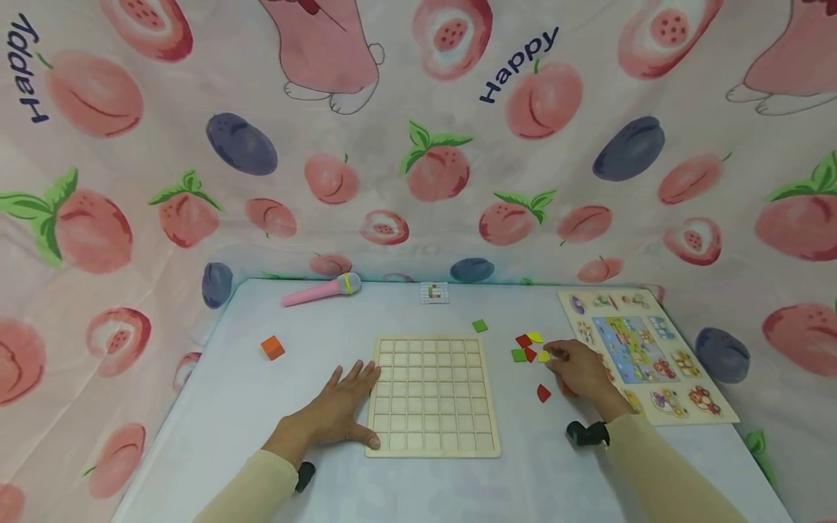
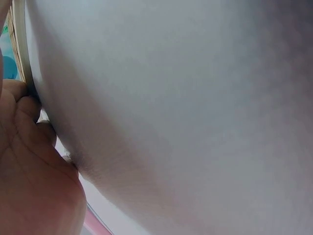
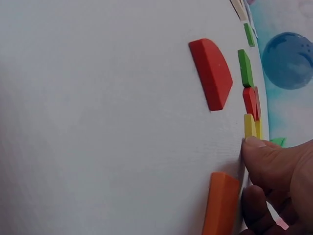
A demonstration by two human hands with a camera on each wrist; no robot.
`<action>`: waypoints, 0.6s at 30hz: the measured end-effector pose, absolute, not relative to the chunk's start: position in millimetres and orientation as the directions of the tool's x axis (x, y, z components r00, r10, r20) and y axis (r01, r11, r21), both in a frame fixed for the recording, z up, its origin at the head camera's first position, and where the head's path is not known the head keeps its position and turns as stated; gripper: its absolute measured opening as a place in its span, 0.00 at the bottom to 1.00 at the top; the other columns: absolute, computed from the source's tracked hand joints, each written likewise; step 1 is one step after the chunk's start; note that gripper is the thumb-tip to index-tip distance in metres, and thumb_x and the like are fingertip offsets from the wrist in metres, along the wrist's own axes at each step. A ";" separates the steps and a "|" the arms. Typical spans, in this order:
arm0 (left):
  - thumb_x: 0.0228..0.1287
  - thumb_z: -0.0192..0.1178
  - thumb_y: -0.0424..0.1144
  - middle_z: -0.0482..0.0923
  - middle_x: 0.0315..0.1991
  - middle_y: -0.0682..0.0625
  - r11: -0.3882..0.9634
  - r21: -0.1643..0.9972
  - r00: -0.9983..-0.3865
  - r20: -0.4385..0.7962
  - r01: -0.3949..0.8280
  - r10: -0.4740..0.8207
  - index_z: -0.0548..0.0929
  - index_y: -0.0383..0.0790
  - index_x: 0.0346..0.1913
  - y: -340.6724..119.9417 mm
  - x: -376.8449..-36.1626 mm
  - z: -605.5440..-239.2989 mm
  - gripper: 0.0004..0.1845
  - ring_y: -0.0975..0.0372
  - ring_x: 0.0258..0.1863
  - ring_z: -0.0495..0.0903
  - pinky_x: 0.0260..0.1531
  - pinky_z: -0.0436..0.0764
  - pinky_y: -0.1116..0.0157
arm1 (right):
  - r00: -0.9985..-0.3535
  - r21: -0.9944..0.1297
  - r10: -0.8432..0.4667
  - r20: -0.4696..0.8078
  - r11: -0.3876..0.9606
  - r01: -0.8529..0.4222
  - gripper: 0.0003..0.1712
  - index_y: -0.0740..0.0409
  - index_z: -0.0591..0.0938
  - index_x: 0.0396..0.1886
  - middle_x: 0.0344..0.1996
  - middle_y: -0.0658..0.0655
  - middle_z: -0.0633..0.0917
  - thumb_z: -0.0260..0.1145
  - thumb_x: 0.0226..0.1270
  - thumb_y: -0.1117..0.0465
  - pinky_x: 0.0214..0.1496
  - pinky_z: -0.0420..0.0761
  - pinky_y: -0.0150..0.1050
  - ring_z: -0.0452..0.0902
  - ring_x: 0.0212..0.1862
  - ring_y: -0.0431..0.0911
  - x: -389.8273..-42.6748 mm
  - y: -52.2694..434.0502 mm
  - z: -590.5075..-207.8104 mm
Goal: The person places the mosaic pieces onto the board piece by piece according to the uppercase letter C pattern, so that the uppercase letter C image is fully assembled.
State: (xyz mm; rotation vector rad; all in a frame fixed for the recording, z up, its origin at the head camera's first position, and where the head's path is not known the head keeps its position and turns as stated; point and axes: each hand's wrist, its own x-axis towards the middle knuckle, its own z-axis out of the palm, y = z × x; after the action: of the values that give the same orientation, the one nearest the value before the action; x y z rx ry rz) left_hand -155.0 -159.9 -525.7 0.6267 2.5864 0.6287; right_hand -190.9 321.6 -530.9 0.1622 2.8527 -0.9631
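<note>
A pale wooden grid board (image 1: pixel 433 396) lies on the table. My left hand (image 1: pixel 336 410) rests along its left edge, fingers spread and thumb on the lower left corner; the left wrist view shows only part of the palm (image 2: pixel 36 171). Right of the board, my right hand (image 1: pixel 582 370) pinches a small yellow block (image 1: pixel 543 357) at the fingertips. In the right wrist view the thumb touches that block's near end; the index fingertip is hidden. Red blocks (image 1: pixel 523 341), green blocks (image 1: pixel 519 355) and another yellow block (image 1: pixel 535 338) lie close by.
A red rounded block (image 1: pixel 543 393) and an orange block (image 3: pixel 221 203) lie near the right hand. Farther off are a green block (image 1: pixel 480 325), an orange cube (image 1: pixel 272 347), a pink toy microphone (image 1: pixel 322 290), a small card (image 1: pixel 434 293) and a picture board (image 1: pixel 709 374).
</note>
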 end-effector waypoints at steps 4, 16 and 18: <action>0.40 0.80 0.67 0.44 0.87 0.48 0.795 0.519 -0.817 -0.278 0.315 0.505 0.52 0.42 0.86 -159.4 -154.5 -526.3 0.73 0.52 0.87 0.38 0.86 0.33 0.46 | -0.988 -0.591 0.064 -0.141 0.795 0.136 0.18 0.62 0.84 0.60 0.56 0.66 0.84 0.66 0.75 0.62 0.55 0.83 0.54 0.80 0.53 0.58 -190.4 324.4 -532.4; 0.40 0.79 0.68 0.44 0.87 0.47 0.798 0.508 -0.814 -0.279 0.324 0.509 0.52 0.41 0.86 -159.0 -154.0 -524.7 0.73 0.51 0.87 0.37 0.86 0.32 0.45 | -0.996 -0.744 0.092 -0.004 0.665 0.065 0.18 0.60 0.83 0.63 0.52 0.64 0.88 0.65 0.78 0.63 0.48 0.85 0.37 0.83 0.52 0.55 -196.4 276.9 -510.7; 0.40 0.79 0.68 0.44 0.87 0.47 0.799 0.508 -0.817 -0.277 0.322 0.505 0.52 0.41 0.86 -158.8 -154.0 -523.6 0.73 0.51 0.87 0.37 0.85 0.32 0.44 | -0.996 -0.768 0.086 0.007 0.638 0.050 0.17 0.59 0.84 0.62 0.51 0.63 0.88 0.66 0.77 0.63 0.45 0.84 0.32 0.83 0.52 0.53 -200.6 255.4 -505.5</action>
State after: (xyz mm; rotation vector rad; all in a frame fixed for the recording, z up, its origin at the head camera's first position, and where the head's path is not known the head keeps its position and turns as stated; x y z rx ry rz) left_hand -154.0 -158.8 -523.6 0.6227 2.5836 0.6280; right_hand -200.6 255.4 -505.5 0.1192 2.8815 -1.3490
